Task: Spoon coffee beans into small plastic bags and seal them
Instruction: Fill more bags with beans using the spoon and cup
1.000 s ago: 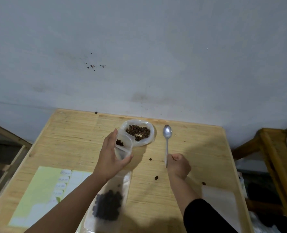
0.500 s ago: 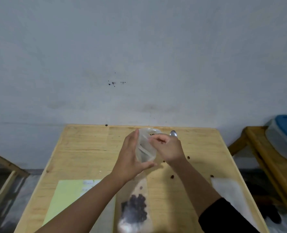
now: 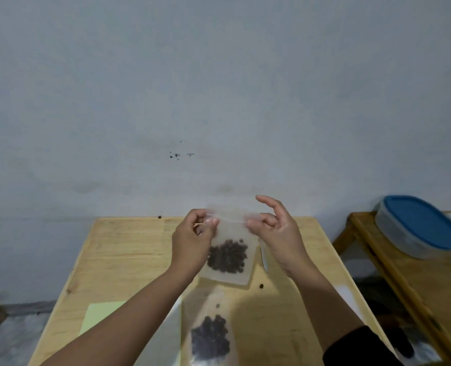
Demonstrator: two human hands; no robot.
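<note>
Both hands have lifted the bag of coffee beans [image 3: 228, 256] upright; left hand [image 3: 192, 244] and right hand [image 3: 277, 231] pinch its top corners (sealing likely next).

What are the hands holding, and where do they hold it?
Both hands hold a small plastic bag of coffee beans by its top edge: the left hand pinches the left corner, the right hand the right.
</note>
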